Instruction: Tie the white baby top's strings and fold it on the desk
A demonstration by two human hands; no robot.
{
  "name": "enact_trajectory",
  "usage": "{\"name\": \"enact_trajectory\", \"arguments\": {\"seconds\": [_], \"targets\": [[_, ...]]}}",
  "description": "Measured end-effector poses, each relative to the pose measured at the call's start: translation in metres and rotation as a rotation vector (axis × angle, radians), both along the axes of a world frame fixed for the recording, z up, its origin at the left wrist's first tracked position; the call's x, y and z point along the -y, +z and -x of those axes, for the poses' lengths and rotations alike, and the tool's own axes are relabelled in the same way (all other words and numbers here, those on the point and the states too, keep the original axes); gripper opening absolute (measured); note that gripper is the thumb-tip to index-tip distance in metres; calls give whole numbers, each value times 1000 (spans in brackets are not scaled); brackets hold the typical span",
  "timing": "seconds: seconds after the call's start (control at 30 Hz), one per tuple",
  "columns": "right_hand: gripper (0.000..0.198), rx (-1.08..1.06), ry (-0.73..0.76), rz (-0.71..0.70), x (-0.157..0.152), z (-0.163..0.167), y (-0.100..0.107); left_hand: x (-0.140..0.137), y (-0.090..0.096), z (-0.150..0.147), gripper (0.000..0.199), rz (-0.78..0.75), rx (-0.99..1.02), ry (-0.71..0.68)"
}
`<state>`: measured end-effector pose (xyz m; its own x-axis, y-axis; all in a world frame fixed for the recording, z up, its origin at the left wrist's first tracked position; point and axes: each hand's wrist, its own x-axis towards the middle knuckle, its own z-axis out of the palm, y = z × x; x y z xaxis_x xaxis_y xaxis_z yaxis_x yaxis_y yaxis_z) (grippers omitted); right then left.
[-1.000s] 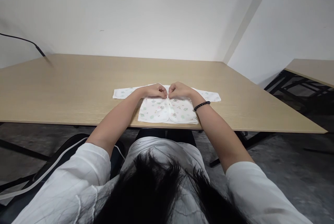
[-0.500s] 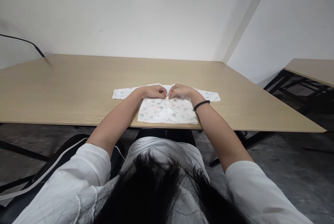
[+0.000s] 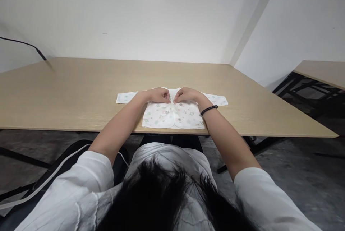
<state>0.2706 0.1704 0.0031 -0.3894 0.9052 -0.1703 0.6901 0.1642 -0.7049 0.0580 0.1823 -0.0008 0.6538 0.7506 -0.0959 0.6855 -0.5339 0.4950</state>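
A small white baby shirt [image 3: 161, 115] with a faint printed pattern lies flat at the front edge of the table, its sleeves spread to both sides. My left hand [image 3: 159, 95] is closed over the upper chest, fingers pinched on the fabric at the front opening. Just across the centre line, my right hand [image 3: 185, 95] pinches the other side of the opening. The fingertips of both hands nearly meet, with a small gap between them. Whatever fastening lies under the fingers is too small to make out. A dark beaded bracelet [image 3: 208, 110] circles my right wrist.
The wooden table [image 3: 81, 87] reaches back to a white wall. A black cable [image 3: 40, 54] hangs over its far left corner. Another table [image 3: 323, 73] stands at the right. A black chair [image 3: 78, 148] with a white cord is at my lower left.
Both hands stay at the shirt's front opening. My left fingertips have shifted slightly left, so the gap between the hands is a little wider. The shirt lies almost unchanged.
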Motion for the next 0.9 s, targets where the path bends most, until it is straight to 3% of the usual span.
{"name": "enact_trajectory", "arguments": {"seconds": [0.07, 0.13, 0.3, 0.4, 0.5, 0.9], "targets": [[20, 37, -59, -120, 19, 3, 4, 22, 7, -2, 21, -144, -167, 72], [24, 70, -87, -210, 44, 11, 3, 51, 8, -4, 17, -283, -185, 63], [26, 197, -167, -391, 94, 35, -21, 108, -19, -11, 22, -433, -142, 187], [13, 261, -233, -480, 100, 41, -37, 113, -34, -13, 23, -432, -70, 273], [7, 254, -293, -515, 98, 39, -45, 109, -37, -15, 24, -391, -8, 336], [4, -268, -324, -372, 95, 15, -58, 110, -39, -33, 20, -379, 129, 350]]}}
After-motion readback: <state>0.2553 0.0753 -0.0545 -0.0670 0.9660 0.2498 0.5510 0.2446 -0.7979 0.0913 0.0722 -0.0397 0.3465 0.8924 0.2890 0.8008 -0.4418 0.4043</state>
